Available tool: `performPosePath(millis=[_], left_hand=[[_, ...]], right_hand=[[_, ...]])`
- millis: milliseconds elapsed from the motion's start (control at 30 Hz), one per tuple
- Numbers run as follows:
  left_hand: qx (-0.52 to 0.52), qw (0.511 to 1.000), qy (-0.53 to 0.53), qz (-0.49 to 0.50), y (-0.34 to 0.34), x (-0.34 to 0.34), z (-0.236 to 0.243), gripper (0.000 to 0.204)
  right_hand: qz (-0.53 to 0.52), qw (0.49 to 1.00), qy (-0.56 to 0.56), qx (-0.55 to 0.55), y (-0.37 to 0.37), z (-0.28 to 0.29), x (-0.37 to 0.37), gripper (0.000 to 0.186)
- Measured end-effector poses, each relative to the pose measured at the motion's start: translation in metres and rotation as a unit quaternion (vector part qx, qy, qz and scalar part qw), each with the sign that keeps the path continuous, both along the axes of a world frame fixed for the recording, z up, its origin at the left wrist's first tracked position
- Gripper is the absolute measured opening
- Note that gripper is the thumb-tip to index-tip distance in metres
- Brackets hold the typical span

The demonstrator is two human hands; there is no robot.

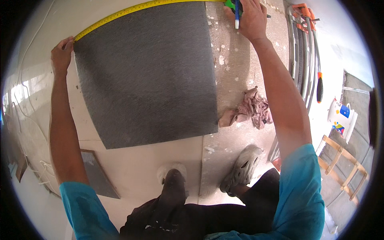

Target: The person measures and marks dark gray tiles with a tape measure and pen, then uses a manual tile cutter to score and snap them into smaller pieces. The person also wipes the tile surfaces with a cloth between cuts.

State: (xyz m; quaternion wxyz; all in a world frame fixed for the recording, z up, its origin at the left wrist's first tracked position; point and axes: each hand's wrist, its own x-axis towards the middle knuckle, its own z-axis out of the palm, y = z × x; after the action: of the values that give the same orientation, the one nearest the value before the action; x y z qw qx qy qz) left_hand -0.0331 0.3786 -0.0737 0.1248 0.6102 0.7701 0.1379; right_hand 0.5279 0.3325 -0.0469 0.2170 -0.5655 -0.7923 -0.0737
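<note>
Left hand (61,56) pinching the end of a yellow tape blade (140,6) at the grey tile's (148,76) far left corner. Blade along the tile's far edge; right hand (252,20) gripping green tape case (230,4) and blue pen (237,13) beyond the far right corner. Crumpled pink cloth (256,110) beside the tile's right edge, toward its near corner.

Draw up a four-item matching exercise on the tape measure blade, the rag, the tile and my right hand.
1. Tape measure blade
2. Rag
3. Tile
4. Right hand

A. Pinkish and crumpled
B. At the green tape case
C. Dark grey and flat, with a straight-cut outline
D. Yellow, stretched along the far edge of item 3

Pairs: 1-D, 2-A, 3-C, 4-B.
</note>
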Motion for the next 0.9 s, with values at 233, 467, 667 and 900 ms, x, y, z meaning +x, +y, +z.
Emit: performPosePath(millis=[233,467,667,900], left_hand=[[-0.007,1.0,-0.014,-0.001,0.002,-0.006,0.001,0.03],[-0.002,1.0,-0.008,0.003,0.001,-0.01,0.0,0.03],[-0.004,1.0,-0.008,0.007,0.003,-0.009,-0.002,0.029],[-0.006,1.0,-0.009,0.009,0.004,-0.014,-0.008,0.029]], right_hand=[[0.016,0.892,0.437,-0.111,0.018,0.02,-0.025,0.03],[-0.049,0.926,0.345,-0.147,0.023,0.035,-0.048,0.02],[0.052,0.949,0.292,-0.107,0.032,0.014,-0.036,0.018],[0.016,0.907,0.385,-0.169,0.023,0.019,-0.032,0.017]])
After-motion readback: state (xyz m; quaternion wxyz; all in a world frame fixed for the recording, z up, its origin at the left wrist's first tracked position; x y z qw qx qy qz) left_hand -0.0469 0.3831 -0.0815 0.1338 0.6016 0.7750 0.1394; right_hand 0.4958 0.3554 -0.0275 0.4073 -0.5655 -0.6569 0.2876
